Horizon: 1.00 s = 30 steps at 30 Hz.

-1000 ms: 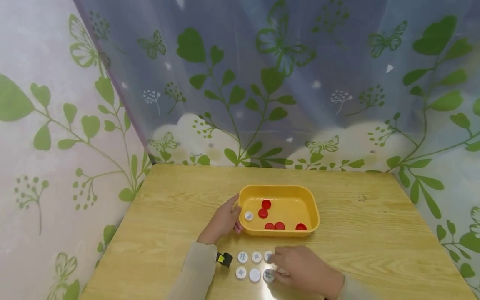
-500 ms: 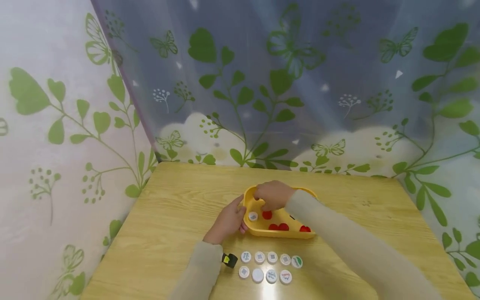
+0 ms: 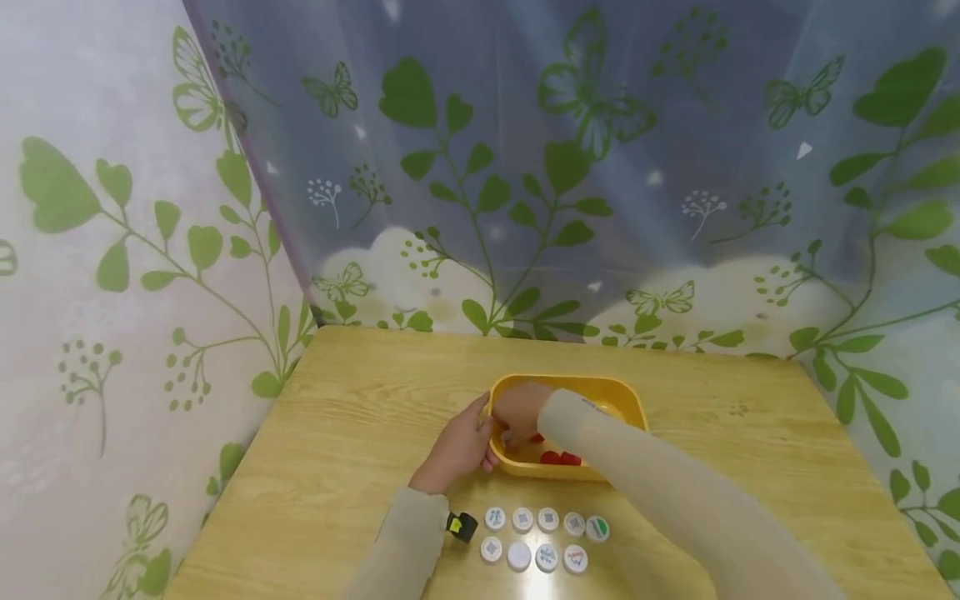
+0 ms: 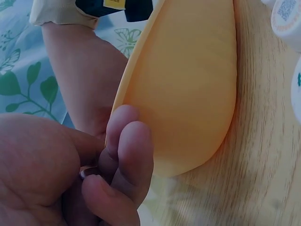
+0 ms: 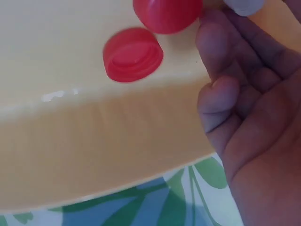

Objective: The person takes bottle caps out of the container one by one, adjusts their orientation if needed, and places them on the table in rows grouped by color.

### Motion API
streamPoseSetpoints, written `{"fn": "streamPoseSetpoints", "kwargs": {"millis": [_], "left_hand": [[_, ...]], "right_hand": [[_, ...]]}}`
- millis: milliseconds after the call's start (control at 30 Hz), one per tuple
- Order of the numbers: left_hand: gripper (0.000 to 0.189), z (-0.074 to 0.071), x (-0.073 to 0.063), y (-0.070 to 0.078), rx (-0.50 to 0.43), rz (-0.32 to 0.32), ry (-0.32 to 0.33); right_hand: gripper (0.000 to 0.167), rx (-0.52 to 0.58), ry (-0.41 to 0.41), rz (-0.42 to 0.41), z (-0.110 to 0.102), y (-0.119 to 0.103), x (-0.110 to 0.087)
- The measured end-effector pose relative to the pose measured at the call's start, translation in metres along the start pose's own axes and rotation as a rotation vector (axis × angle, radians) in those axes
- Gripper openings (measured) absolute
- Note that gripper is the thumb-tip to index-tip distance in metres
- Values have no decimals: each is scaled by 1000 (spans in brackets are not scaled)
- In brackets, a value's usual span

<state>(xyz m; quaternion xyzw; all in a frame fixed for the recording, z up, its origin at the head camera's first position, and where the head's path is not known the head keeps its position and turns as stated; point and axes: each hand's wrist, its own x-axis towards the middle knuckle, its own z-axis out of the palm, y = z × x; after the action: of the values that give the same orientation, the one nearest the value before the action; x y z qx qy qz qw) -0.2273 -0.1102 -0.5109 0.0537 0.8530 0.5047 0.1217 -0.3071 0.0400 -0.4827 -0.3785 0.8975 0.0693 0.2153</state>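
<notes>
A yellow plastic tray (image 3: 626, 400) stands on the table, holding several red bottle caps (image 3: 551, 457). My left hand (image 3: 459, 440) grips the tray's left end, its fingers against the outer wall (image 4: 193, 94). Inside that same end is my right hand (image 3: 522, 408), palm down. In the right wrist view a white bottle cap (image 5: 244, 5) shows between the index finger and thumb, partly cut off by the frame edge. Two red caps lie near the fingers there, one tipped with its hollow side showing (image 5: 133, 55). The head view hides the white cap behind the hand.
Two rows of white bottle caps (image 3: 519, 556) lie on the wooden table (image 3: 360, 400) in front of the tray, one with a green mark (image 3: 597, 528). A black band with a yellow tag (image 3: 461, 525) is at the left wrist. Leaf-patterned cloth (image 3: 450, 167) hangs behind the table.
My right hand has left the white caps on the table, gone forward into the tray, then moved to its left end and down over the white cap. The left hand keeps its hold.
</notes>
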Motion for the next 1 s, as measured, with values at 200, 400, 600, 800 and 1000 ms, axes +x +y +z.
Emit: {"fn": "streamPoseSetpoints", "kwargs": {"millis": [200,400,600,800,1000], "left_hand": [[56,-3,2,3,44,15,27],[57,-4,-2,2,35,9,30],[57,1,-8,-2,17,-21,19],[57,8,-6,-2,9,-3,-2],[56,1,1,3,36,14,10]], "right_hand": [[16,35,3,15,-11,-3,0],[14,-21,35,43,-14,-16,-3],[9,1,77,71,-9,-29,-14],[6,-12,92,121,-2,-30,-21],[7,4,84,85,-2,-10,-8]]}}
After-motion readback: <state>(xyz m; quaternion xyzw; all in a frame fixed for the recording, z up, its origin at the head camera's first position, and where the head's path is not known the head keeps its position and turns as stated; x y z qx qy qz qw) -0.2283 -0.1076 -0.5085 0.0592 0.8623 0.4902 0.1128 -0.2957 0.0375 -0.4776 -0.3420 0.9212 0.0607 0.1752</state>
